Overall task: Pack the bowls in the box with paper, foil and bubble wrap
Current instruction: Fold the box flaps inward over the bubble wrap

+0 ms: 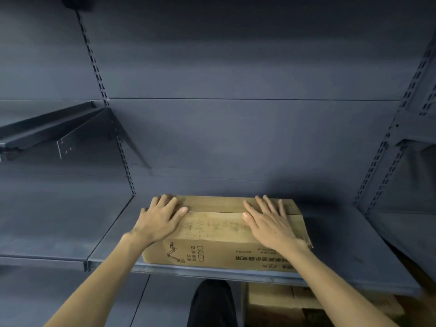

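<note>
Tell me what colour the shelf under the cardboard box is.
Dark blue-grey shelf, in the head view.

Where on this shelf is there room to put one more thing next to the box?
Bare shelf shows right of the cardboard box, out to the slotted upright. A narrower strip lies left of the box, up to the shelf seam. The middle is crowded: the left hand and right hand lie flat on the box.

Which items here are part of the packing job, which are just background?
Job:
- cardboard box, flaps shut, on the shelf
- left hand and right hand, both flat on the box top

Background:
- second carton below the shelf
- bracket shelf, upper left

No bowls, paper, foil or bubble wrap visible.
</note>
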